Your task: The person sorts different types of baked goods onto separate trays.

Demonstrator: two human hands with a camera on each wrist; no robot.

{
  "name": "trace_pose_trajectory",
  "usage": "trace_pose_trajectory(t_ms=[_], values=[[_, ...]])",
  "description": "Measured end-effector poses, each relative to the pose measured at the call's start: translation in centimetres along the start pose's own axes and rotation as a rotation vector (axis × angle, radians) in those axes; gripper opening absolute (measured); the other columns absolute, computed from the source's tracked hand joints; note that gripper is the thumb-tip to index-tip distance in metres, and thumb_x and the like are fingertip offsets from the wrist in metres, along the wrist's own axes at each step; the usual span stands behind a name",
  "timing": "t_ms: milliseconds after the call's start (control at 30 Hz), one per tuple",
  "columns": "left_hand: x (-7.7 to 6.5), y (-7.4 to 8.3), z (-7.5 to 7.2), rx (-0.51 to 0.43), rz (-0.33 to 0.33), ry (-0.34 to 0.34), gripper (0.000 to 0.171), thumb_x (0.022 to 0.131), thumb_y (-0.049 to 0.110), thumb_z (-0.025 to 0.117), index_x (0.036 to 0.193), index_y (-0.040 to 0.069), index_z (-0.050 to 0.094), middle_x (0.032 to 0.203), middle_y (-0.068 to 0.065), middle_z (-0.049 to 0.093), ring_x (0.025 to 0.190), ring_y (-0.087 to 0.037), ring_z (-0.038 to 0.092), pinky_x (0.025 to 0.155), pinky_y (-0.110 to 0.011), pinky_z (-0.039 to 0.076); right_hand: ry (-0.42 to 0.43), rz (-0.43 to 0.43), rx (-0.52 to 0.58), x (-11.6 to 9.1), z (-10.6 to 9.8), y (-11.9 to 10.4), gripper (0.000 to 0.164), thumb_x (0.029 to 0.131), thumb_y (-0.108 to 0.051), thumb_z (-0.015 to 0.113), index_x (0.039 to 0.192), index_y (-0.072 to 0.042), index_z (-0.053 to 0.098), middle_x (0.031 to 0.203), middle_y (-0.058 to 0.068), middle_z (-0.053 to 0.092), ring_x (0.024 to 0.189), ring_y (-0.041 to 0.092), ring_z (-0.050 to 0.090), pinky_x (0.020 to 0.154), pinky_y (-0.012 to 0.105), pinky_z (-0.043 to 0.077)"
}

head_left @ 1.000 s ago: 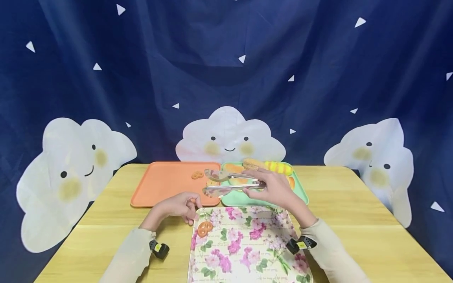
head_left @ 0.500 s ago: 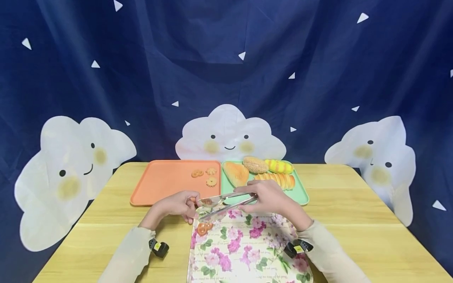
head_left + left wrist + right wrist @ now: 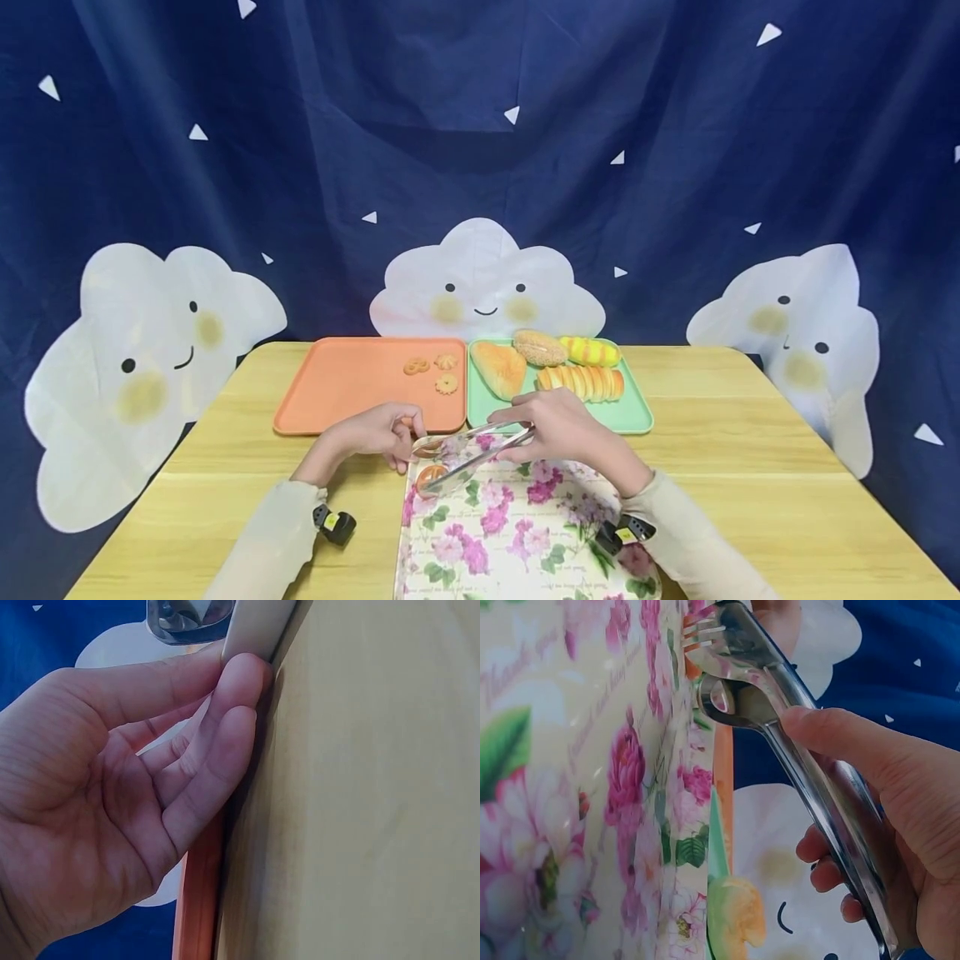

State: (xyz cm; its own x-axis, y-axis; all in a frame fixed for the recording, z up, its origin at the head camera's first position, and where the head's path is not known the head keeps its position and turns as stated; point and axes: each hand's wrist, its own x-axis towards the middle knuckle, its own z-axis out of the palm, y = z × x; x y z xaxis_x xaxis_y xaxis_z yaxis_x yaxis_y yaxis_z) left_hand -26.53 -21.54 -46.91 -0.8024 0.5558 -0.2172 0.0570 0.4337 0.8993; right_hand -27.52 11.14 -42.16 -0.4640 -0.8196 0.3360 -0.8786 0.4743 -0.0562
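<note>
My right hand (image 3: 558, 429) grips metal tongs (image 3: 489, 456), fingers along one arm and thumb on the other. Apart from each other, the tongs' tips reach over the near-left corner area of the floral tray (image 3: 517, 508). One tip overlaps a brown pretzel cookie (image 3: 429, 477) lying near the tray's upper left corner. In the right wrist view, the tongs (image 3: 840, 817) show a slotted end close to the tray's surface. With thumb and fingers, my left hand (image 3: 375, 435) pinches that tray's corner; the left wrist view shows the pale tray edge (image 3: 259, 630) between them.
Behind stands an orange tray (image 3: 345, 392) with a pretzel cookie (image 3: 416, 366) and two round cookies (image 3: 446, 384). Beside it, a green tray (image 3: 637, 412) carries several breads, including a sliced loaf (image 3: 581, 383). A blue curtain (image 3: 480, 125) hangs behind the wooden table (image 3: 712, 433).
My right hand has brought the tongs down and nearer, from over the orange and green trays to the pretzel cookie on the floral tray. My left hand stays at the tray's corner.
</note>
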Motion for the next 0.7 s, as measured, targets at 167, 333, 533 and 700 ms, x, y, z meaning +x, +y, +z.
trace_pose_trajectory(t_ms=[167, 333, 533, 700], values=[[0.01, 0.25, -0.09, -0.006, -0.012, -0.002, 0.027, 0.076, -0.013, 0.056, 0.102, -0.006, 0.055, 0.065, -0.005, 0.062, 0.063, -0.021, 0.070, 0.060, -0.031, 0.060, -0.048, 0.037, 0.043, 0.09, -0.02, -0.18, 0.051, 0.081, -0.056, 0.079, 0.120, -0.022, 0.076, 0.071, -0.012, 0.059, 0.051, -0.003, 0.019, 0.045, 0.016, 0.012], [0.06, 0.33, -0.27, -0.003, 0.000, -0.007, 0.027, 0.077, -0.013, 0.054, 0.104, -0.007, 0.055, 0.062, -0.001, 0.055, 0.063, -0.021, 0.070, 0.061, -0.032, 0.061, -0.063, 0.045, 0.045, 0.22, 0.01, -0.44, 0.050, 0.080, -0.056, 0.079, 0.116, -0.021, 0.077, 0.077, -0.010, 0.066, 0.052, -0.004, 0.023, 0.045, 0.015, 0.014], [0.23, 0.37, -0.42, 0.010, 0.018, -0.014, 0.025, 0.078, -0.011, 0.057, 0.103, -0.008, 0.054, 0.063, -0.003, 0.060, 0.062, -0.020, 0.069, 0.062, -0.033, 0.062, -0.050, 0.017, 0.031, 0.34, -0.05, -0.55, 0.047, 0.079, -0.054, 0.081, 0.112, -0.021, 0.078, 0.066, -0.014, 0.047, 0.053, -0.003, 0.020, 0.046, 0.014, 0.011], [0.09, 0.26, -0.23, 0.007, 0.025, -0.017, 0.023, 0.081, -0.010, 0.062, 0.102, -0.009, 0.054, 0.069, -0.009, 0.069, 0.062, -0.019, 0.070, 0.061, -0.031, 0.061, -0.071, 0.023, 0.049, 0.21, 0.16, -0.60, 0.047, 0.078, -0.054, 0.083, 0.112, -0.021, 0.079, 0.065, -0.015, 0.043, 0.053, -0.003, 0.021, 0.046, 0.015, 0.014]])
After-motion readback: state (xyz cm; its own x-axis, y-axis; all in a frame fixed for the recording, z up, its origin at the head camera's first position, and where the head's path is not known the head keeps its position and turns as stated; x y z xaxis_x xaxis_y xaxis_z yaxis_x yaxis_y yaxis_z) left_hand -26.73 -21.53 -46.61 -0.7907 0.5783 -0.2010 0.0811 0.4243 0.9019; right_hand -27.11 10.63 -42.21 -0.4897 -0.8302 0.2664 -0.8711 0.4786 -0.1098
